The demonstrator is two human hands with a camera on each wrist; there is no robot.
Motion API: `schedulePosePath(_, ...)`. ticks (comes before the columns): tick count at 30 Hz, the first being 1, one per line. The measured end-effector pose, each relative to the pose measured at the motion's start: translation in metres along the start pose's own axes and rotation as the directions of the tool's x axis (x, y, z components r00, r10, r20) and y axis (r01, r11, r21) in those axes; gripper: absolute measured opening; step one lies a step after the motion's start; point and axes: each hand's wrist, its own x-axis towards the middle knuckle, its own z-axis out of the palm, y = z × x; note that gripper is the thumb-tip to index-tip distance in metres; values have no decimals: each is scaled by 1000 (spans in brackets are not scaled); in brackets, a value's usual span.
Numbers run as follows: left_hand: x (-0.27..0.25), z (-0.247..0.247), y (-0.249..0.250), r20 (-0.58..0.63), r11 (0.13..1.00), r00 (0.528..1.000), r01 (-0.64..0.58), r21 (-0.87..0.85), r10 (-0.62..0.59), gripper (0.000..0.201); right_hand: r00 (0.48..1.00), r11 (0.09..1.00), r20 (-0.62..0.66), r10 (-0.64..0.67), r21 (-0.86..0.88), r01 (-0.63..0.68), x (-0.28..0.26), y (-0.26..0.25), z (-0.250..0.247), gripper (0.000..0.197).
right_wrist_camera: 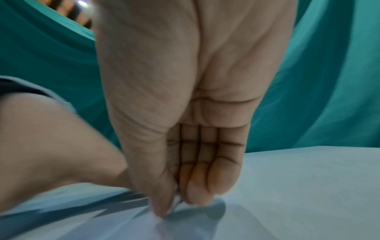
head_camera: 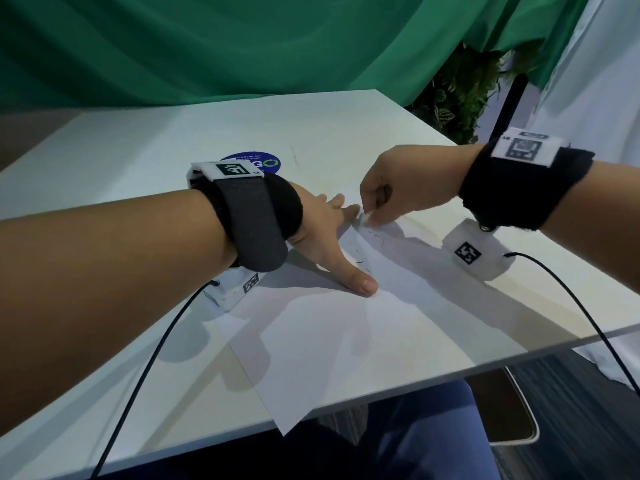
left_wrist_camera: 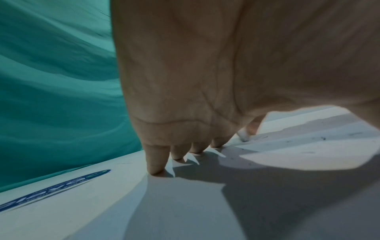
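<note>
- A round blue sticker [head_camera: 267, 161] lies on the white table [head_camera: 138, 147] at 11 o'clock from the left hand [head_camera: 322, 233]. Only the letters "GO" read clearly. The small line above them is blurred, and the wrist strap covers the rest.
- Square black-and-white code tags sit on both wristbands and on the white camera blocks under them; they carry no readable words.
- A sheet of white paper [head_camera: 346, 341] lies flat mid-table. Its 6 o'clock corner hangs over the near table edge, and its 12 o'clock corner is at the hands.
- Faint dark pen marks near the thumb are too small to read.
- The paper's left part lies under the left forearm and its shadow.
- The left hand is spread flat with straight fingers, its thumb tip and fingertips [left_wrist_camera: 156, 168] pressing down on the sheet.
- The right hand [head_camera: 398, 185], at 1 o'clock from the left, pinches the sheet's far corner between thumb and forefinger, the other fingers curled in.
- The right wrist view is motion-blurred, so the pinched edge barely shows.
</note>
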Motion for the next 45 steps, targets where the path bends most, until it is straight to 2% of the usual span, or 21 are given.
schedulePosePath(4,0,-1,-1,21,1000,1000,10,-5,-10,143,986,998,158,-56,23,53,-11,-10,2,16)
schedulePosePath(8,-1,-2,-1,16,1000,1000,3,-13,-3,145,1000,1000,18,18,23,-18,0,-1,-3,18)
schedulePosePath(10,-2,-2,-1,14,1000,1000,9,-11,-9,143,1000,1000,0,-3,-15,3,0,-2,-1,16)
schedulePosePath(14,-1,-3,-1,24,1000,1000,11,-10,-11,142,977,998,206,-57,36,50,-13,-12,0,16)
schedulePosePath(15,0,-2,-1,23,1000,1000,8,-12,-8,143,981,999,191,-36,41,29,-12,-9,-2,18)
schedulePosePath(17,3,-2,-2,20,1000,1000,9,-5,-9,147,997,999,74,33,27,-35,-7,1,-5,20)
schedulePosePath(19,3,-1,-2,15,1000,1000,19,9,-19,148,999,999,4,43,-4,-43,-5,4,-4,18)
schedulePosePath(24,7,-2,-4,35,1000,999,20,-19,-19,153,973,999,228,-46,39,38,-28,-11,3,17)
schedulePosePath(29,9,-6,-1,48,999,998,39,22,-40,157,998,998,28,58,22,-59,-16,9,-3,19)
schedulePosePath(34,10,-4,-3,43,999,999,32,-2,-32,156,979,999,203,-27,25,22,-26,-7,2,17)
schedulePosePath(37,12,-5,-3,44,999,998,38,13,-39,160,997,998,54,54,29,-55,-15,3,-3,19)
schedulePosePath(39,12,-4,-3,45,999,998,40,18,-41,160,999,999,-9,52,3,-51,-11,7,-2,17)
schedulePosePath(41,11,-3,-3,43,999,998,37,13,-38,159,999,1000,50,-2,-12,3,-16,2,1,15)
schedulePosePath(43,12,-3,-3,41,999,999,32,12,-33,157,983,999,178,-38,20,34,-23,-6,2,15)
schedulePosePath(44,12,-3,-3,44,999,998,33,11,-34,156,977,999,207,-41,35,34,-23,-6,1,16)
schedulePosePath(45,12,-4,-2,48,999,998,35,10,-35,156,983,999,183,-29,39,22,-21,-3,0,17)
